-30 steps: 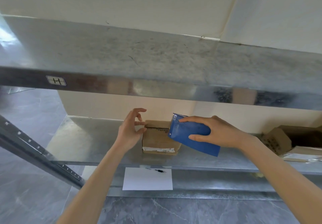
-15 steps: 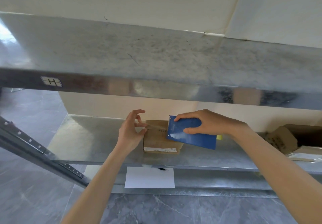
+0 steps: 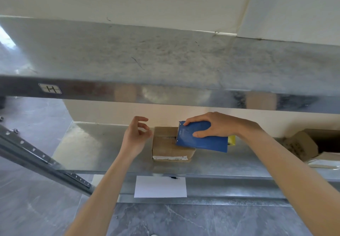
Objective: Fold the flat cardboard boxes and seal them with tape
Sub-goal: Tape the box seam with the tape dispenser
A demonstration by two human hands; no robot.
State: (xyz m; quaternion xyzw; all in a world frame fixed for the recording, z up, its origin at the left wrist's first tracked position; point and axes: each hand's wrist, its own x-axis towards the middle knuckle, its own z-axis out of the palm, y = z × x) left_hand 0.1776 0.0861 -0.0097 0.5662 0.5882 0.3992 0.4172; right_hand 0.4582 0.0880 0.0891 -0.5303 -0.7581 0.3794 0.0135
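**Tape goes on a small box at the back of a steel shelf**

A person works under a low upper shelf (image 3: 165, 61), sealing a folded box (image 3: 169, 149) that sits on the middle shelf (image 3: 88, 147), close to the wall. The right hand (image 3: 219, 125) clasps a blue dispenser (image 3: 202, 142) from above, its toothed end laid on the box's top seam. The left hand (image 3: 136, 140) hovers at the box's left top edge with fingers curled; whether it pinches a tape end cannot be told, as the strip is too faint to make out.

To do the step well, the dispenser likely needs to run straight along the seam, pressed flat so that the tape bonds without wrinkles. The left hand would best steady the light box, which could slide on the slick metal. Enough tape should lap down both sides before the cut.

Room is tight: the upper shelf hangs low over both hands and limits how high the dispenser can lift. A yellow object (image 3: 232, 140) shows just behind the dispenser. An open box (image 3: 303, 143) lies well apart at the right. On the shelf below rest a white sheet (image 3: 160, 189) and a pen (image 3: 173, 177). A slanted rail (image 3: 36, 155) crosses at the left.
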